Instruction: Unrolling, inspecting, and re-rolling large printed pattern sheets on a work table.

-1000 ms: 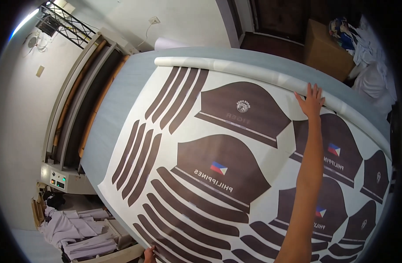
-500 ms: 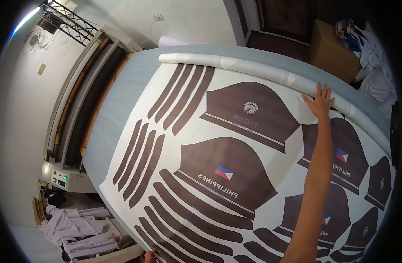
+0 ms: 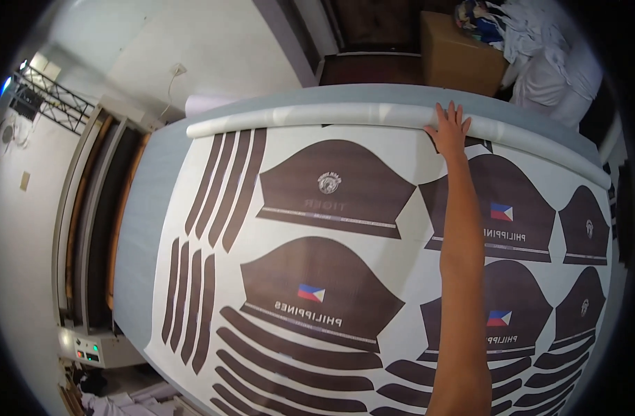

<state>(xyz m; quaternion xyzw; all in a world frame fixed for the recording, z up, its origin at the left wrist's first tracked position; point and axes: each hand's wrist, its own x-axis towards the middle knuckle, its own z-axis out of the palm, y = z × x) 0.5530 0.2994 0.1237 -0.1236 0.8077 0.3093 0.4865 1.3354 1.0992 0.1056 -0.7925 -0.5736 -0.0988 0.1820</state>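
1. Up at the top centre of the frame, our right hand (image 3: 449, 127) lies flat with fingers spread on the white paper roll (image 3: 373, 115). It's pressing down, not gripping. Our left hand isn't in the shot, so we can't tell what it's doing.
2. The roll runs along the far edge of the big printed sheet (image 3: 414, 256), which lies spread over the grey surface (image 3: 148, 208) and fills most of the middle and lower frame.
3. To handle the roll well, we'd guess it pays to keep the palm flat and the pressure even, so the roll stays square to the sheet edge and doesn't skew or crease.
4. It's a long stretch, and our forearm hovers right over the dark brown panels with the little flags, so dragging an arm across the print looks like the main risk.
5. Around us: a long machine (image 3: 89, 243) along the left of the frame, a cardboard box (image 3: 459, 59) at the top right, and a heap of white fabric (image 3: 550, 59) beside it.
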